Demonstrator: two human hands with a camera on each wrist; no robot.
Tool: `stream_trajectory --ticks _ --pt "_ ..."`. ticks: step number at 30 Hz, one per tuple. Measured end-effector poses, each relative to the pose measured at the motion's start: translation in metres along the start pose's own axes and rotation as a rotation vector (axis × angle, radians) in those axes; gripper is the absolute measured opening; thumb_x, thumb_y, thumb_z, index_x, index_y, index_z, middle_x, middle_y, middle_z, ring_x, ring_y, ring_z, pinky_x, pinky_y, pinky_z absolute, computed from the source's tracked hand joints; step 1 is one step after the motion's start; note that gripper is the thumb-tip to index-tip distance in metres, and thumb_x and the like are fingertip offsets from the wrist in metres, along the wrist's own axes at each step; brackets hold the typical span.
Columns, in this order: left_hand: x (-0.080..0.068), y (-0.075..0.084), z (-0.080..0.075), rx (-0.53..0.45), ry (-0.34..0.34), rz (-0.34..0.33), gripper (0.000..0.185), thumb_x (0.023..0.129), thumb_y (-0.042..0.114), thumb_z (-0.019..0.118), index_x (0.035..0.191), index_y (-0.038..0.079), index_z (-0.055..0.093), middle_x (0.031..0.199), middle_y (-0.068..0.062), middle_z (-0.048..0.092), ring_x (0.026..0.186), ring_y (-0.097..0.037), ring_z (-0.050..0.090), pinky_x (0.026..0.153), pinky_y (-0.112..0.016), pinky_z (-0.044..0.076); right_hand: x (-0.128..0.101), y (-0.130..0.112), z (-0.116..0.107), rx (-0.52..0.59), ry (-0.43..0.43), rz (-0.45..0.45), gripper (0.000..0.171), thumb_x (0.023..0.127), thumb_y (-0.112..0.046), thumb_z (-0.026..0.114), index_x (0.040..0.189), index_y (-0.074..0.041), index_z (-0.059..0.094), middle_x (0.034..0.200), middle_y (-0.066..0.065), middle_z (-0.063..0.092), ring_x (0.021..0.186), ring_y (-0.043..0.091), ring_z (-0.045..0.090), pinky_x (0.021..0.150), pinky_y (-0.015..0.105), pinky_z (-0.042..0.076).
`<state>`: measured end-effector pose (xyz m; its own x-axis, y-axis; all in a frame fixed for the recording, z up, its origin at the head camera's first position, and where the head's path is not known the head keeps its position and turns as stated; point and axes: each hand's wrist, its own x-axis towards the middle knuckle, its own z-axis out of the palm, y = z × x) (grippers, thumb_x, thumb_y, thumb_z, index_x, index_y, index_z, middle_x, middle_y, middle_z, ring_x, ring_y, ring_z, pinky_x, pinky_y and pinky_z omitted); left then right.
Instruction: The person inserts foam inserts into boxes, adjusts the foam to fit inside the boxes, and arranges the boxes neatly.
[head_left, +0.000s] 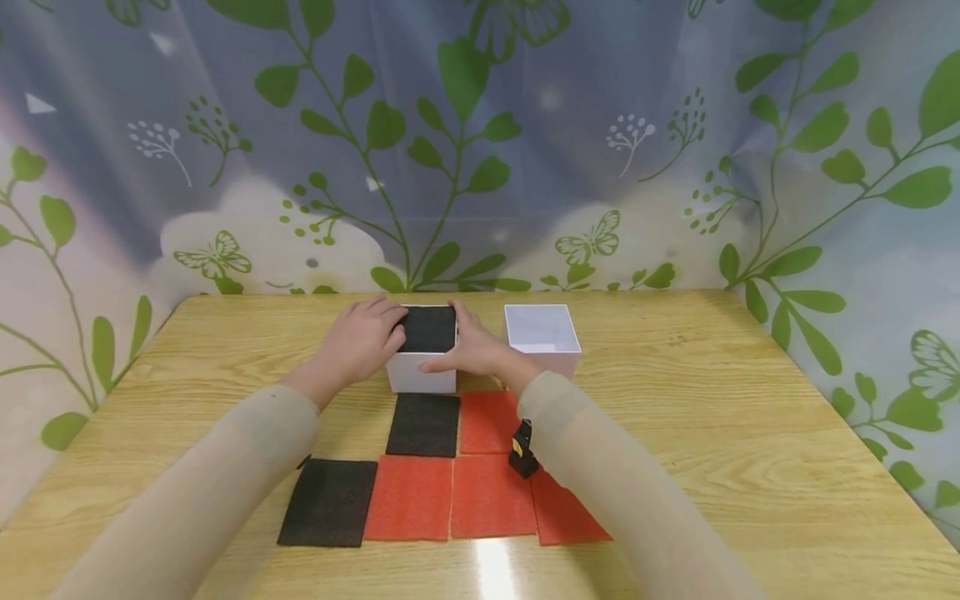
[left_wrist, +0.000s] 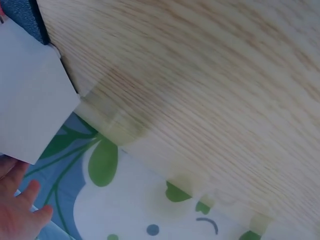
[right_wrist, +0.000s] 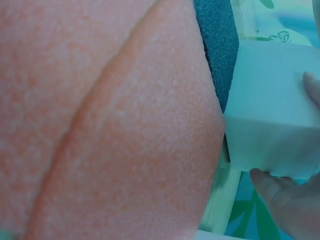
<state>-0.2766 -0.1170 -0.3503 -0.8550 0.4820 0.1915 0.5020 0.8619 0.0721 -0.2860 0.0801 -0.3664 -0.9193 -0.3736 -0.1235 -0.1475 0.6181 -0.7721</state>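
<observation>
Sleeves fill the near foreground, both forearms reaching away over the wooden table (head_left: 750, 433). Between them lie flat red and black foam squares (head_left: 450, 467), just short of the grip. Beyond these the left hand (head_left: 360, 340) and right hand (head_left: 476, 348) clasp a white box (head_left: 422, 371) from either side, fingers curled round its walls, equally near. A black pad (head_left: 427, 328) sits in its top. Just right of the grip stands an empty white box (head_left: 542, 335), with bare table beyond.
</observation>
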Motion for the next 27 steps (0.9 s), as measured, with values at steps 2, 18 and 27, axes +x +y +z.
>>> stream_trajectory --ticks 2,18,27 --pt "0.002 0.003 0.000 0.015 -0.008 0.007 0.043 0.098 0.025 0.038 0.131 0.002 0.052 0.134 -0.014 0.049 0.131 -0.034 0.033 0.104 -0.053 0.024 -0.001 -0.001 0.000 0.010 -0.002 0.005 0.116 0.070 -0.036 0.081 0.150 -0.014 0.000 0.151 0.016 0.013 0.131 0.029 0.029 0.104 0.042 0.029" --pt "0.020 0.020 -0.003 -0.030 -0.042 0.102 0.042 0.097 0.022 0.042 0.132 0.000 0.051 0.133 -0.017 0.049 0.120 -0.033 0.048 0.099 -0.045 0.036 0.000 -0.001 -0.001 0.049 -0.032 -0.013 0.114 0.075 -0.028 0.079 0.150 -0.013 -0.006 0.150 0.017 0.012 0.123 0.029 0.036 0.101 0.041 0.032" --pt "0.023 0.022 -0.004 -0.042 -0.071 0.152 0.042 0.097 0.024 0.041 0.131 0.002 0.053 0.130 -0.014 0.053 0.117 -0.030 0.051 0.097 -0.044 0.038 -0.001 0.000 -0.001 0.079 -0.029 -0.032 0.112 0.075 -0.026 0.079 0.149 -0.013 -0.004 0.148 0.017 0.015 0.122 0.028 0.036 0.099 0.040 0.035"
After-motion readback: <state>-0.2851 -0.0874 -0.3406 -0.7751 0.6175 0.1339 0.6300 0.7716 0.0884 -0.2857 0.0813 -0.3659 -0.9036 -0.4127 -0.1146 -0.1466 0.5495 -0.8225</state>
